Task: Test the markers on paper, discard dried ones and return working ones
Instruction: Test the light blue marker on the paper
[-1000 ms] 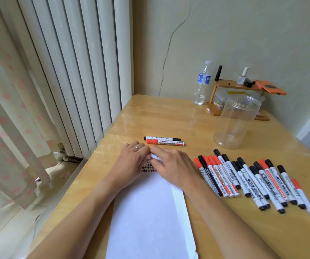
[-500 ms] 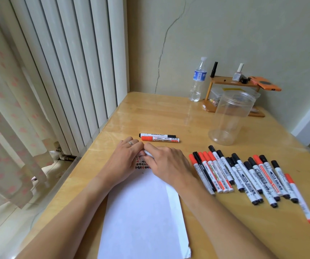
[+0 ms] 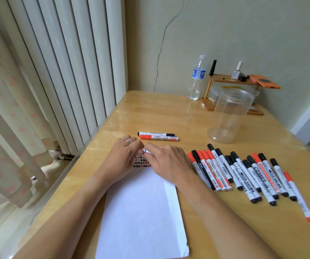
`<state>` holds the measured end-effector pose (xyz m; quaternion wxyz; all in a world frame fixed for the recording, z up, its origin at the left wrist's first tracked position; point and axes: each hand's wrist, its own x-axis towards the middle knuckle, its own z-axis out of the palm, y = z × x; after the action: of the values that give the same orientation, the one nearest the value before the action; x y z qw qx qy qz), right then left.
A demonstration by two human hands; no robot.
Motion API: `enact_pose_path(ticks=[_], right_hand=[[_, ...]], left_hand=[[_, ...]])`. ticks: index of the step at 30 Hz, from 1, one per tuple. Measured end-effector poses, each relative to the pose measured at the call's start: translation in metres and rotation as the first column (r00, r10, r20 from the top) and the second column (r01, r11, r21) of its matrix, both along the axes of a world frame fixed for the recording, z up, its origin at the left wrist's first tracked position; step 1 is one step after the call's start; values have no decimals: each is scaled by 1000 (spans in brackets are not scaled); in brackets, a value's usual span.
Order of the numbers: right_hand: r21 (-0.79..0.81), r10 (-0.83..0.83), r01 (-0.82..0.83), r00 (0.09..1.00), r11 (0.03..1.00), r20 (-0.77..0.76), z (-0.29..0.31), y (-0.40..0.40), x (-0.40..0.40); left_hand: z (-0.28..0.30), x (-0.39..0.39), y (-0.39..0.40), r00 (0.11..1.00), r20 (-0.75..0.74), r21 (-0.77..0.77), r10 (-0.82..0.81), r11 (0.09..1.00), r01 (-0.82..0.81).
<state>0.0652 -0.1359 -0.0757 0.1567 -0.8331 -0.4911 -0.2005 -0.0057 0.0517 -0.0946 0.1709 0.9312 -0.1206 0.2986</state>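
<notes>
Both my hands meet over the top of a white paper sheet (image 3: 141,212) on the wooden table. My right hand (image 3: 167,163) grips a white marker (image 3: 147,151), mostly hidden under its fingers. My left hand (image 3: 122,157) pinches the marker's left end; the cap is hidden there. Red and black test marks (image 3: 141,163) show on the paper just below the fingers. Two markers lie apart beyond my hands, one black-capped (image 3: 156,134), one red-capped (image 3: 159,137). A row of several red and black markers (image 3: 244,174) lies to the right.
A clear plastic jar (image 3: 229,116) stands upright behind the marker row. A water bottle (image 3: 197,77) and a small wooden shelf (image 3: 232,94) with small items sit by the far wall. A white radiator (image 3: 66,62) and a curtain (image 3: 4,128) border the table's left edge.
The hands keep the same hold on the marker; only the camera has shifted slightly. Nothing else on the table has moved.
</notes>
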Motion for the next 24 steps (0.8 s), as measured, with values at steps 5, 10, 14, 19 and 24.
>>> enact_pose_path(ticks=[5, 10, 14, 19, 24], right_hand=[[67, -81, 80, 997, 995, 2, 5, -2, -2], [239, -82, 151, 957, 959, -278, 12, -12, 2], [352, 4, 188, 878, 917, -479, 10, -15, 10], [540, 330, 348, 508, 767, -796, 10, -11, 8], [601, 594, 452, 175, 660, -785, 6, -10, 7]], left_hand=[[1, 1, 1, 999, 24, -14, 35, 999, -34], [-4, 5, 17, 985, -27, -93, 172, 980, -174], [-9, 8, 20, 972, -170, -123, 162, 975, -184], [-13, 11, 22, 949, -281, -99, 146, 979, -180], [-14, 12, 24, 954, -269, -123, 131, 978, -169]])
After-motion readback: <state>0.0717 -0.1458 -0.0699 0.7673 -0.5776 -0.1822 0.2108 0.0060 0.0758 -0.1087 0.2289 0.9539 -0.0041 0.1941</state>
